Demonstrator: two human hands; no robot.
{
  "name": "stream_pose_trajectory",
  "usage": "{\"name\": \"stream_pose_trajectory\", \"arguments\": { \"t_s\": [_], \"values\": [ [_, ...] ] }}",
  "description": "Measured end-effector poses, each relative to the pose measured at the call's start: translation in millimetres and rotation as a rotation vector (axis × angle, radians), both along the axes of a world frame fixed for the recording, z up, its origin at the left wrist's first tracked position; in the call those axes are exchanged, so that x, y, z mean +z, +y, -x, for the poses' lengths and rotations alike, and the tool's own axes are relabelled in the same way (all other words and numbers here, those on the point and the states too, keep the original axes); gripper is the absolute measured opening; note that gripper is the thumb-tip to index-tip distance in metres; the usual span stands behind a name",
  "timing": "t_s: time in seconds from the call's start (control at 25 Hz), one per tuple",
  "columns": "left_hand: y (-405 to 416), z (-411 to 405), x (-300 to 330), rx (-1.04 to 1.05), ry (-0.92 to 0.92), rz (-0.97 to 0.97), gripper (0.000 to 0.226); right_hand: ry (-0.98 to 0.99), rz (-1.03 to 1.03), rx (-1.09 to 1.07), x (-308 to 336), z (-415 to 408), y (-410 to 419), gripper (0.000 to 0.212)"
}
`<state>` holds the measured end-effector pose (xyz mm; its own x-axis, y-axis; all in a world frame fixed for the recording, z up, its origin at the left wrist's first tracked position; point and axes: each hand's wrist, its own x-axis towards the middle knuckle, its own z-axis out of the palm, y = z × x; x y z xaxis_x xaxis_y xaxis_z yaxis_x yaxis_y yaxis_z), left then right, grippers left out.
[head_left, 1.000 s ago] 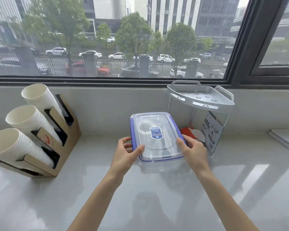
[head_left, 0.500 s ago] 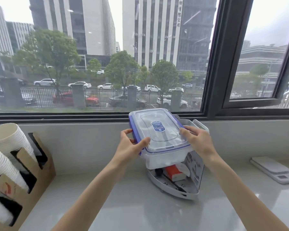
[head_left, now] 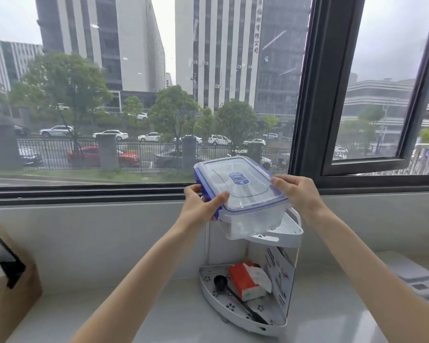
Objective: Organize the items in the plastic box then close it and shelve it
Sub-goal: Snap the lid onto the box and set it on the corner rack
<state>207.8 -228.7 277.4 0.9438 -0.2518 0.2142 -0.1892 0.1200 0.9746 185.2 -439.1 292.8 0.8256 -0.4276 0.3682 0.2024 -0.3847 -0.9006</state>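
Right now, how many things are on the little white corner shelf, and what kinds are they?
Plastic box, held by both hands over the top tier: 1
Orange tissue pack, bottom tier: 1
Black scoop, bottom tier: 1
Printed card standing at the right side: 1
Total: 4

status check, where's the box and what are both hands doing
Left hand and right hand both gripping closed plastic box. Box held above top shelf. Nothing visible blocking it.
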Motion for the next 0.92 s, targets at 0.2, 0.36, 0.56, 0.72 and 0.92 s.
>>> {"name": "stream_pose_trajectory", "arguments": {
  "t_s": [0.2,0.36,0.56,0.72,0.92],
  "values": [
    [-36,-30,4,-0.031,0.051,0.037,0.058,-0.012,-0.072,0.029,11,-29,-34,0.021],
    [-56,-49,-3,-0.044,0.09,0.078,0.06,0.01,-0.105,0.037,7,-49,-53,0.027],
    [-68,-60,-24,-0.047,0.139,0.091,0.063,0.034,-0.123,0.069,-14,-72,-67,0.028],
    [-71,-65,-30,-0.046,0.17,0.123,0.053,0.067,-0.088,0.079,-25,-84,-75,0.03],
    [-77,-69,-31,-0.042,0.166,0.108,0.051,0.101,-0.061,0.075,-30,-95,-80,0.03]
  ]
}}
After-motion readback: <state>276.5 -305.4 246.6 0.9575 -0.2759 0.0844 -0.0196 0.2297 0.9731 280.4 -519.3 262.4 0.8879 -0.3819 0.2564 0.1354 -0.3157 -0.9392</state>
